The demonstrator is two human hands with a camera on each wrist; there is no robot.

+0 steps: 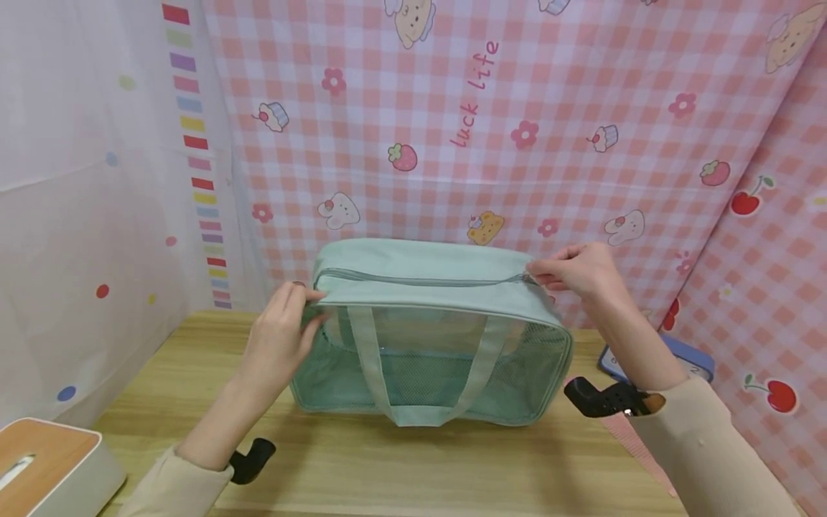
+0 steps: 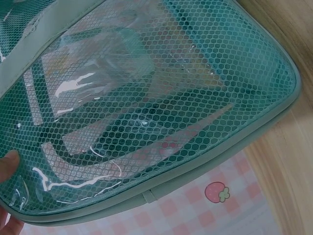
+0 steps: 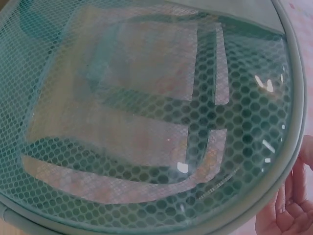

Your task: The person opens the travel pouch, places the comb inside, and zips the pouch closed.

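A mint green see-through bag (image 1: 426, 380) with mesh sides and a fabric top stands upright on the table. Its zipper (image 1: 426, 280) runs along the top, and a light green strap (image 1: 368, 352) loops down the front. My left hand (image 1: 278, 334) pinches the bag's upper left corner, thumb in front and fingers over the top edge. At the zipper's right end, my right hand (image 1: 581, 269) pinches the small pull, which the fingertips mostly hide. Mesh and clear plastic (image 2: 146, 122) fill the left wrist view; in the right wrist view the curled fingers (image 3: 288, 205) show beyond the piped edge.
A white tissue box with a wooden lid (image 1: 52, 459) sits at the front left. Behind my right forearm lies a blue object (image 1: 688, 357), partly hidden, near a pink strip (image 1: 636, 449) on the wooden table (image 1: 362, 467). Pink checked cloth (image 1: 439, 194) hangs behind the bag.
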